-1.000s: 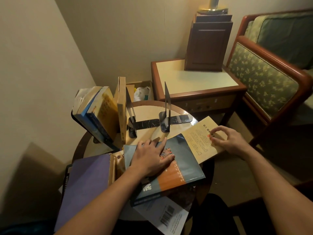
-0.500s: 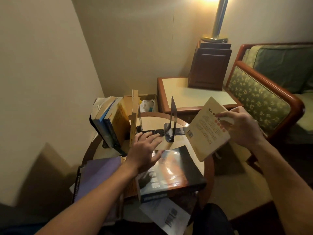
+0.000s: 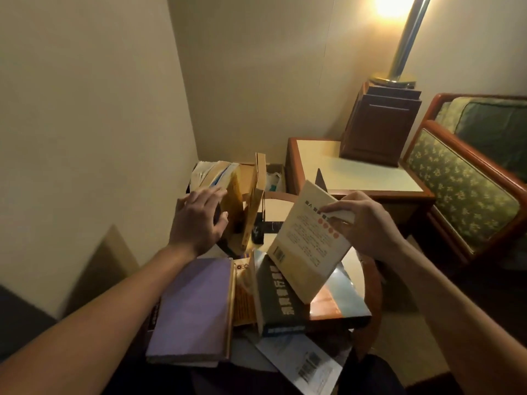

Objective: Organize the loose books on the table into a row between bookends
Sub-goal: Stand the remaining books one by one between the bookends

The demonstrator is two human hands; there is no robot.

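Fingers (image 3: 335, 207) of your right hand (image 3: 370, 226) are pinching the cream book (image 3: 305, 246) by its far top corner. They're holding it tilted in the air over the dark book (image 3: 299, 306), on the near-right side of the tabletop (image 3: 278, 208). Your left hand (image 3: 196, 220) is reaching out w/ fingers fairly straight and spread, touching the leaning books (image 3: 228, 189) at the far left.

Risks, imo:
- The leaning books are sitting close to the rim, so a hard push is likely tipping them off toward the wall (image 3: 85, 138).
- A corner pinch is giving weak control, so the cream book could be swinging or slipping while you're lowering it.
- The thin tan book (image 3: 258, 189) is standing w/o much support and could be toppling if bumped.

Room: the slot btwn the tan book and the right bookend (image 3: 320, 181) is looking fairly narrow. The near side is crowded w/ the purple book (image 3: 194, 306), the dark book and a barcode sheet (image 3: 310, 363) overhanging the near rim. The side table (image 3: 356, 172) is sitting close on the far right.
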